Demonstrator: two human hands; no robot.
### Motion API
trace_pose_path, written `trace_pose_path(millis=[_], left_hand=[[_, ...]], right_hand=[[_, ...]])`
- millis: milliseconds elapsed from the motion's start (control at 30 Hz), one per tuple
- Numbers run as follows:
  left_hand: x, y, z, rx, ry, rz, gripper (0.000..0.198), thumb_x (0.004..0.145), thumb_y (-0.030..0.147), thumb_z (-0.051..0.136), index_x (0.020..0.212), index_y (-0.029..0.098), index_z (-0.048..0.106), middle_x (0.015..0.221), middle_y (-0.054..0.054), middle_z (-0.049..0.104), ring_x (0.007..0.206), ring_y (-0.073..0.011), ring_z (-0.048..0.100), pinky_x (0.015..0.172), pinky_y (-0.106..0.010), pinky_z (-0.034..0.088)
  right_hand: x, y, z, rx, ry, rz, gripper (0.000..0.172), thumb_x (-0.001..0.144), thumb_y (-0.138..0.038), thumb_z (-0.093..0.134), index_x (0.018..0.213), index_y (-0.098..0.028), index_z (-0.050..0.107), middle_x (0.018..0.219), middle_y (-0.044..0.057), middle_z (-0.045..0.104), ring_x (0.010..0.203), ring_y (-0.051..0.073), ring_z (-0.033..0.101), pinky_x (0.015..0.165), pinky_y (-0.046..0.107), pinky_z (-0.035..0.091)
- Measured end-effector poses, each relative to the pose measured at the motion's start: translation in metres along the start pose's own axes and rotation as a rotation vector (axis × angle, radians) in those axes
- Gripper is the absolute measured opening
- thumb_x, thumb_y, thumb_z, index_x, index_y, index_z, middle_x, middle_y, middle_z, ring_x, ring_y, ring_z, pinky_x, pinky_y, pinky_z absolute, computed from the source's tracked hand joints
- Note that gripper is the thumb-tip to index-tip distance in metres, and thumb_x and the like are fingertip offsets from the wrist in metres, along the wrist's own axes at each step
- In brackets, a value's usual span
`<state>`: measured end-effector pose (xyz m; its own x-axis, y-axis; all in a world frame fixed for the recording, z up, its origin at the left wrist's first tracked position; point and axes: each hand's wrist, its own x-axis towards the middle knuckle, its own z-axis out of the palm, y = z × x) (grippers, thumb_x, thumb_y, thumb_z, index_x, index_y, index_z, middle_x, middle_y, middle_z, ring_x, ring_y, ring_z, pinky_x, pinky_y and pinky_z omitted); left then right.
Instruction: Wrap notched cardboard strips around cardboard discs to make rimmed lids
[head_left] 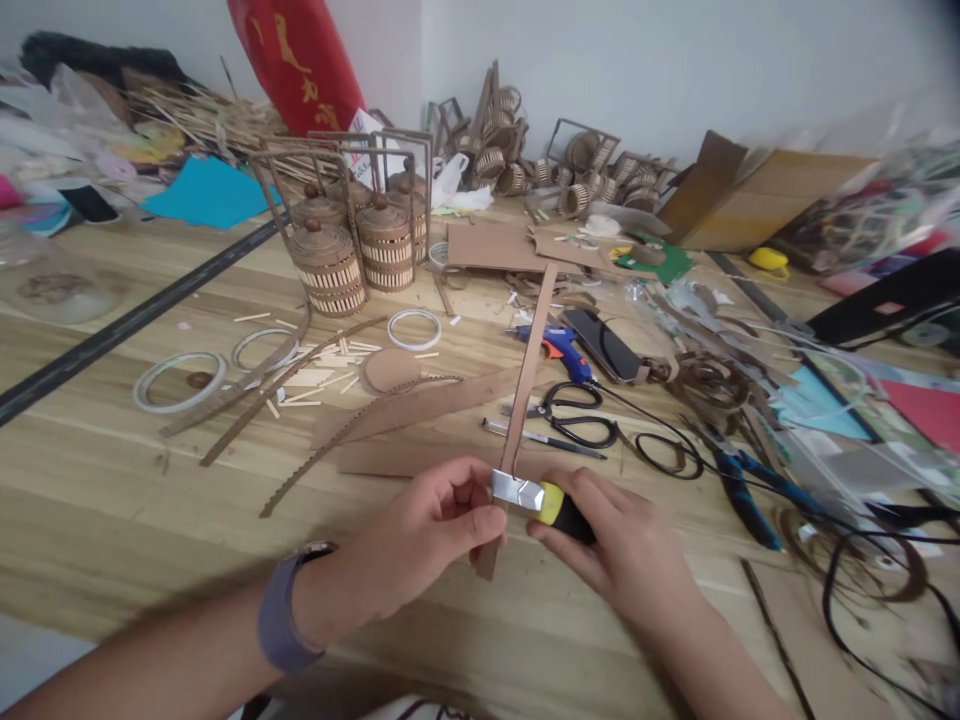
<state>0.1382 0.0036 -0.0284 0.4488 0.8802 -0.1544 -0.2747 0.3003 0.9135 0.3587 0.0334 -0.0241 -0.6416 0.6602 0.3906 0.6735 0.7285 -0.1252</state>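
Observation:
A long brown cardboard strip (527, 375) rises away from me over the table, its near end pinched between the thumb and fingers of my left hand (442, 515). My right hand (611, 535) is wrapped round the yellow and black handle of a utility knife (519, 492). The knife's silver head lies across the strip, just above my left thumb; its blade edge cannot be made out. Beyond my hands a flat cardboard piece (420, 458) and a strip with a notched edge (322, 450) lie on the wooden table (375, 620).
Scissors (581, 415), a pen (544, 438), a blue glue gun (566, 350), a phone (600, 343) and pliers (750, 490) lie ahead and to the right. Lidded woven baskets (328, 268) stand at the back left, near white tape rings (180, 382). A cable (829, 590) loops at right.

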Motion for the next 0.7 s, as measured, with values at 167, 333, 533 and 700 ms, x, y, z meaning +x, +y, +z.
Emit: trace_pose_path(millis=[167, 333, 533, 700], left_hand=[[-0.001, 0.002, 0.0, 0.036, 0.005, -0.015, 0.021, 0.087, 0.035, 0.065, 0.085, 0.017, 0.055, 0.068, 0.003, 0.054, 0.059, -0.0097, 0.051, 0.056, -0.023, 0.042], [-0.003, 0.001, -0.001, 0.102, 0.029, -0.005, 0.023, 0.091, 0.04, 0.059, 0.088, 0.017, 0.055, 0.069, 0.003, 0.055, 0.059, -0.0095, 0.051, 0.056, -0.023, 0.042], [-0.002, 0.001, -0.001, 0.175, 0.124, 0.035, 0.025, 0.094, 0.041, 0.056, 0.088, 0.017, 0.055, 0.07, 0.002, 0.055, 0.06, -0.0101, 0.051, 0.057, -0.023, 0.041], [-0.002, 0.0, -0.001, 0.195, 0.101, 0.039, 0.017, 0.093, 0.035, 0.057, 0.094, 0.018, 0.054, 0.073, 0.003, 0.054, 0.061, -0.0098, 0.05, 0.055, -0.021, 0.042]], right_hand=[[-0.003, 0.006, -0.002, -0.006, 0.002, 0.093, 0.038, 0.1, -0.051, 0.04, 0.105, -0.018, 0.058, 0.084, 0.006, 0.074, 0.073, 0.02, 0.073, 0.059, 0.028, 0.055], [-0.005, 0.008, 0.0, 0.014, 0.017, 0.187, 0.034, 0.098, -0.05, 0.045, 0.105, -0.02, 0.059, 0.083, 0.005, 0.074, 0.07, 0.021, 0.072, 0.056, 0.029, 0.053], [-0.007, 0.003, -0.002, 0.062, 0.05, 0.205, 0.027, 0.097, -0.046, 0.048, 0.106, -0.022, 0.057, 0.084, 0.006, 0.073, 0.067, 0.021, 0.071, 0.055, 0.028, 0.053], [-0.002, -0.012, 0.001, 0.115, -0.062, 0.075, 0.031, 0.097, -0.049, 0.046, 0.102, -0.021, 0.058, 0.079, 0.005, 0.071, 0.068, 0.02, 0.071, 0.054, 0.028, 0.052]])
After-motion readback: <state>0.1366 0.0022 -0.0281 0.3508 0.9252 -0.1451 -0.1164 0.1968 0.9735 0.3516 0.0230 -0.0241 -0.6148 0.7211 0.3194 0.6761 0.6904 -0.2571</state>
